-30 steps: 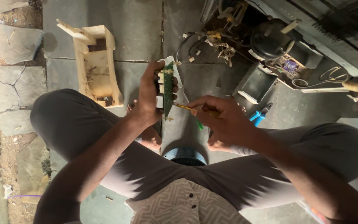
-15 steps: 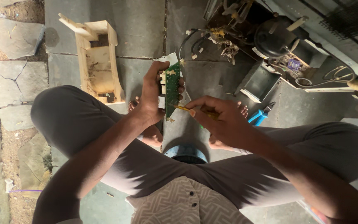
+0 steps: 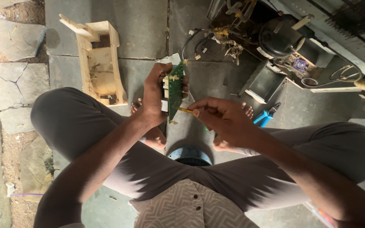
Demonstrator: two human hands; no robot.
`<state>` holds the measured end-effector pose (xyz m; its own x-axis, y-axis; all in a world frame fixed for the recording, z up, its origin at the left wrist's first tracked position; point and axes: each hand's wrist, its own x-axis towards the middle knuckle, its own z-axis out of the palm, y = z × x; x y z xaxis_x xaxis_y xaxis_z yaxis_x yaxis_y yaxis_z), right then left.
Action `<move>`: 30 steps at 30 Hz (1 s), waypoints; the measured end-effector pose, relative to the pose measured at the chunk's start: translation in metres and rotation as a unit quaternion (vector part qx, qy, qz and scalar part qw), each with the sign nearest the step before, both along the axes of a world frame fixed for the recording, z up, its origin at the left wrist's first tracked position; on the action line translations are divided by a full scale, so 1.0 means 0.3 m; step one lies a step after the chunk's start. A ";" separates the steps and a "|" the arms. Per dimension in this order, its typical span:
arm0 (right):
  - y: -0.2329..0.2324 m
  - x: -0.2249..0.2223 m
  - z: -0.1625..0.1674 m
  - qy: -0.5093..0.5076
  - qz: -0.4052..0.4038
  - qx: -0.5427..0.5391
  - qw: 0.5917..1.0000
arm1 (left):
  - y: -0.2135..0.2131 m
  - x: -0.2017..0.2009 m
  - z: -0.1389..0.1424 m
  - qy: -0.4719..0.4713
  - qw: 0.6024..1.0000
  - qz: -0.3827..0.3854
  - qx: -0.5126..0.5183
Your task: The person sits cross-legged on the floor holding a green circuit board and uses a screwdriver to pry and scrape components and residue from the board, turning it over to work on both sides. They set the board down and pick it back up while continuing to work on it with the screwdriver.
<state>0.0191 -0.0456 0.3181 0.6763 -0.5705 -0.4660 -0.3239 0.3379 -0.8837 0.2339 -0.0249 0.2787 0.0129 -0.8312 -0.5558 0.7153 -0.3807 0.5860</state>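
**Board held on edge, tool tip against it**

Where the left hand's fingers (image 3: 172, 71) curl over the far end of the green board (image 3: 175, 90), they are closed around it, thumb on one side and fingertips on the other, so the board stands on edge above the floor between the person's knees. The left hand (image 3: 155, 95) grips it mostly by the rim and by the pale blocky parts mounted on one face. The right hand (image 3: 222, 120) is closed on a thin yellow-tipped tool (image 3: 186, 110), pinched near its front, with the tip touching the board's near right edge.

The board looks light, thin and stiff, and I judge it brittle: it should flex little before cracking, and its small parts could snap off under side pressure. The edges and the far end are the safest places to hold; the faces are best left untouched.

Outward from the hands, the person's bare feet rest on the stone floor (image 3: 144, 25) just below the board. A wooden box (image 3: 100, 63) lies to the left, blue pliers (image 3: 266, 116) to the right near the right foot, and an opened machine (image 3: 284, 38) with loose wires sits far right. A round blue-rimmed object (image 3: 189, 155) lies nearest the person's lap.
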 end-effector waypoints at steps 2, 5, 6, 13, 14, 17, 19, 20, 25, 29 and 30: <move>-0.007 -0.002 0.008 0.012 0.016 -0.004 1.000 | 0.004 -0.002 -0.009 -0.015 1.000 0.003 -0.013; -0.025 0.001 0.017 0.090 0.058 0.048 0.993 | 0.022 -0.012 -0.026 -0.054 0.997 -0.012 -0.063; -0.026 0.002 0.020 0.091 0.061 0.076 0.991 | 0.030 -0.015 -0.032 -0.073 0.993 -0.025 -0.087; -0.017 0.004 0.007 0.136 0.048 0.126 0.982 | 0.068 -0.058 -0.048 -0.176 0.974 -0.030 -0.140; -0.016 0.006 0.002 0.135 0.036 0.151 0.979 | 0.067 -0.056 -0.046 -0.171 0.975 -0.026 -0.138; -0.008 0.011 -0.016 0.160 0.036 0.079 0.983 | 0.055 -0.052 -0.037 -0.163 0.977 -0.020 -0.133; -0.010 0.005 -0.026 0.116 0.053 0.028 0.991 | 0.036 -0.047 -0.033 -0.168 0.977 -0.021 -0.132; -0.012 0.001 -0.030 0.093 0.064 0.001 0.994 | 0.029 -0.044 -0.030 -0.147 0.983 -0.025 -0.108; -0.007 -0.013 -0.052 0.097 0.080 -0.070 0.990 | 0.012 -0.034 -0.026 -0.057 0.996 -0.059 -0.044; 0.011 -0.010 -0.058 0.108 0.084 -0.065 0.988 | 0.022 -0.035 -0.023 -0.029 0.998 -0.047 -0.031; 0.013 -0.009 -0.058 0.099 0.085 -0.052 0.990 | 0.026 -0.038 -0.023 -0.027 0.998 -0.041 -0.039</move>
<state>0.0163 -0.0417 0.3007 0.6683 -0.5079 -0.5435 -0.5384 0.1739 -0.8245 0.2224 -0.0173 0.2720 -0.0291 -0.8713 -0.4899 0.6508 -0.3885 0.6523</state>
